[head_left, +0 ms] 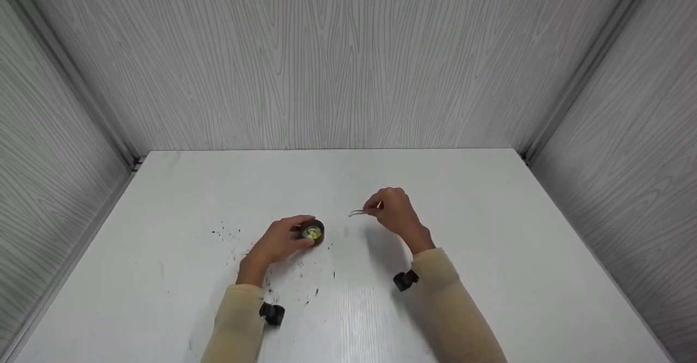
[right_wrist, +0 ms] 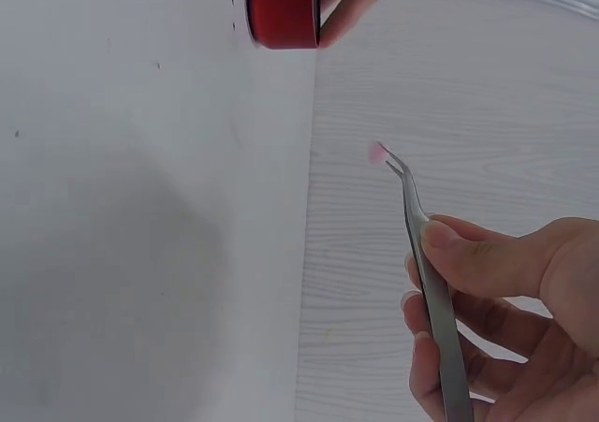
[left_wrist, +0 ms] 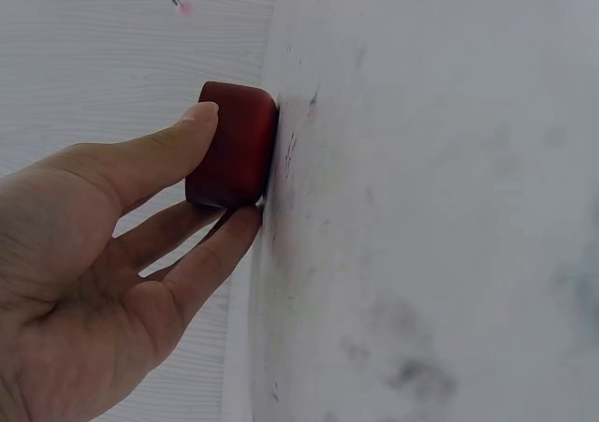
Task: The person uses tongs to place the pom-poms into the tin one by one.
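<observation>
My left hand grips a small round dark red cup between thumb and fingers, its base at the white tabletop. Inside the cup, in the head view, lie several small yellow and greenish pieces. To the right and slightly farther back, my right hand pinches a pair of bent-tip metal tweezers, raised above the table. At the tweezers' tip is a tiny pink piece, blurred, its kind unclear. The tips point left toward the cup and stand apart from it.
Dark specks and smudges are scattered over the white table, mostly around the left hand. Grey wood-grain panels rise at the back and on both sides. A black wrist camera sits on each sleeve.
</observation>
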Demonstrator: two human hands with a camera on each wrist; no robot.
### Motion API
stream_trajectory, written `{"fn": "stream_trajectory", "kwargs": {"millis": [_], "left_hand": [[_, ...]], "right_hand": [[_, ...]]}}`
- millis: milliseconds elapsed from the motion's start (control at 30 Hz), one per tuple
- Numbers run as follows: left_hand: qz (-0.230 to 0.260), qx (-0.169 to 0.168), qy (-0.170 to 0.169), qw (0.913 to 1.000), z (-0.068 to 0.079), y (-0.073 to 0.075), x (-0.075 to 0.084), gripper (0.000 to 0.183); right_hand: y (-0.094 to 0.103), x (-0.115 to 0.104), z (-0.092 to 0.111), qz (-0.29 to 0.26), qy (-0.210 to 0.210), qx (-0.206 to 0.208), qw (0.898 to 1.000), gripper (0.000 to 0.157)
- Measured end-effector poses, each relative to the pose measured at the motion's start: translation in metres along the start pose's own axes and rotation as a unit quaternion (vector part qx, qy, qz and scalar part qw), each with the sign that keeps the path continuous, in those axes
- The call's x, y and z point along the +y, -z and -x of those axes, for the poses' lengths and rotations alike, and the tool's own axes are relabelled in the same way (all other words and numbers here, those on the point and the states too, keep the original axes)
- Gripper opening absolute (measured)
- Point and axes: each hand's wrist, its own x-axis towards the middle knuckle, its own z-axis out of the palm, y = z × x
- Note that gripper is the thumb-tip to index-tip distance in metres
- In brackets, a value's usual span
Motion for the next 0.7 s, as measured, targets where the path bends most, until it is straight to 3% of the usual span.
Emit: {"fn": "stream_trajectory", "kwargs": {"millis": [367,700], "left_hand": [[0.004,0.011,0.017,0.9998,0.001,-0.002,-0.001,0.054],[0.004,0.012,0.007,0.9999,0.002,-0.001,-0.001,0.054]], "right_hand": [[-0.011,-0.018,-0.003,-0.007,0.014,-0.014,1.000,0.010],[-0.023,-0.022,-0.006,-0.007,0.022,-0.018,1.000,0.010]]}}
